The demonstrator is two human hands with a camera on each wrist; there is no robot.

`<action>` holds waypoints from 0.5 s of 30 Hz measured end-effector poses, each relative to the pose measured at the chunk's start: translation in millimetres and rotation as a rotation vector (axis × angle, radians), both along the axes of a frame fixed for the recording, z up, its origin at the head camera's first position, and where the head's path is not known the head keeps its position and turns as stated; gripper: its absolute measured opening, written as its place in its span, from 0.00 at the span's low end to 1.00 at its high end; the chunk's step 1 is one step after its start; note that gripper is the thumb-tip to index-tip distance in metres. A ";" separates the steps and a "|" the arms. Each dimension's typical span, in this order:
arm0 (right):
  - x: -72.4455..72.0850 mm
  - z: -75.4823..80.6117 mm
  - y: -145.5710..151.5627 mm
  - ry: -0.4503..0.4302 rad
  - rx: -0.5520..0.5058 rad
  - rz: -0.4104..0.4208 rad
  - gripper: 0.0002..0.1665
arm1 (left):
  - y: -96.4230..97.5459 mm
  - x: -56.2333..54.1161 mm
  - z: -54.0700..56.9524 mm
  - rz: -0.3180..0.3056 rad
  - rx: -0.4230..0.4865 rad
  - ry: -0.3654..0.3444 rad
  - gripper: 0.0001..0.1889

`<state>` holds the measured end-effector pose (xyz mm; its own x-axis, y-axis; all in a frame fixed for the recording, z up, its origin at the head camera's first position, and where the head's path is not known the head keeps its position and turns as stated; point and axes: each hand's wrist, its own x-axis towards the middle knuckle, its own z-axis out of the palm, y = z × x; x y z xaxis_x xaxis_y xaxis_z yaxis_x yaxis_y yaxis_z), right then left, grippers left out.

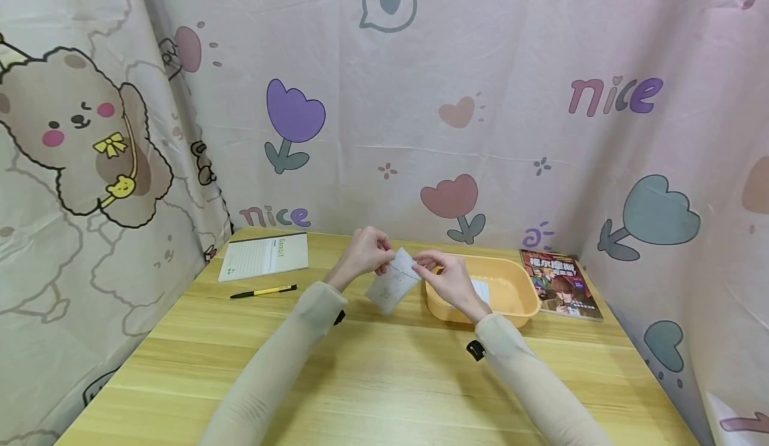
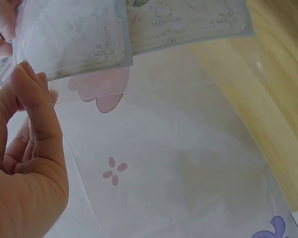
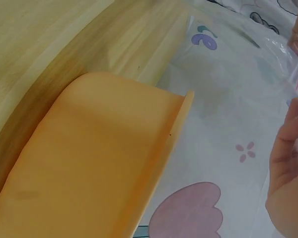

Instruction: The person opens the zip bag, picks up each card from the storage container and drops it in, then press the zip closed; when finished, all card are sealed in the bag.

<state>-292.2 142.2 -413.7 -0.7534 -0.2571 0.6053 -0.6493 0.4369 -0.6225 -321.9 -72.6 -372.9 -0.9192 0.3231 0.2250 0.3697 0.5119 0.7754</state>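
Both hands hold up a small clear plastic bag [image 1: 393, 286] with pale printed paper sheets [image 2: 188, 25] in it, in front of the body above the table. My left hand [image 1: 366, 252] pinches its upper left edge between thumb and fingers. At the upper right edge, my right hand [image 1: 447, 279] pinches the bag too, with that forearm passing over a yellow plastic basin [image 1: 521, 292]. In the left wrist view, two overlapping sheets show through the film, which extends clear below them. The right wrist view catches the see-through film [image 3: 275, 54] between the hands.
The basin stands just right of the bag, a white piece [image 1: 482, 290] inside it. A colourful magazine [image 1: 565, 286] lies right of the basin. On the left are a notebook [image 1: 264, 257] and a yellow-black pen [image 1: 264, 292]. A printed curtain [image 1: 384, 99] closes off the table's back.
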 end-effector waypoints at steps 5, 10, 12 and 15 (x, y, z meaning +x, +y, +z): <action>1.4 4.9 -0.1 -0.081 0.059 0.016 0.07 | -0.5 -0.5 0.9 -0.008 -0.004 0.005 0.04; -1.1 6.4 -1.9 -0.127 0.129 0.029 0.04 | -0.7 0.9 1.9 -0.016 -0.007 0.009 0.04; -1.7 6.5 -2.0 -0.145 0.149 0.037 0.04 | -0.4 2.2 2.3 -0.012 -0.014 0.011 0.04; -1.0 8.7 -2.0 -0.172 0.194 0.049 0.03 | 0.3 4.0 1.8 -0.010 -0.026 0.019 0.04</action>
<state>-293.2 140.2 -405.0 -0.8246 -0.3947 0.4053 -0.5646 0.5297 -0.6330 -317.9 -72.3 -371.0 -0.9114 0.3384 0.2342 0.3899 0.5276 0.7547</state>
